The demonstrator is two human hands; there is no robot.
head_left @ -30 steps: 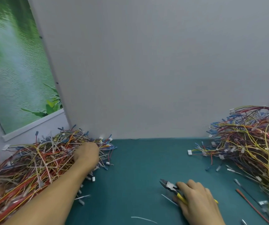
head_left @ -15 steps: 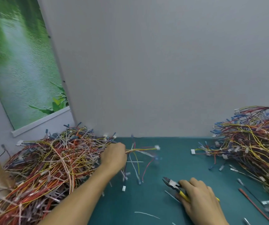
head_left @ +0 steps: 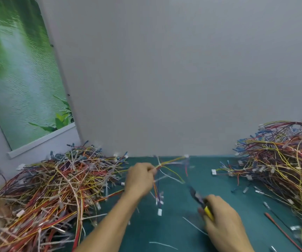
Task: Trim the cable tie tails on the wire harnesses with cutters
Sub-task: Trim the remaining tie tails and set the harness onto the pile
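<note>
Head view: the left grip [head_left: 139, 179], clamped on one wire harness [head_left: 168, 162], holds it above the worktop [head_left: 164, 231], likely presenting it for trimming to the cutters [head_left: 198, 197] clamped in the right grip [head_left: 221, 220] nearby.

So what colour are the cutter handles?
Yellow, seen in the head view where the right hand grips the cutters.

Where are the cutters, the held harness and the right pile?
cutters [head_left: 198, 198], head view, dark nose
held harness [head_left: 170, 162], head view, yellow wire bundle
right pile [head_left: 283, 160], head view, middle of tangle
</note>
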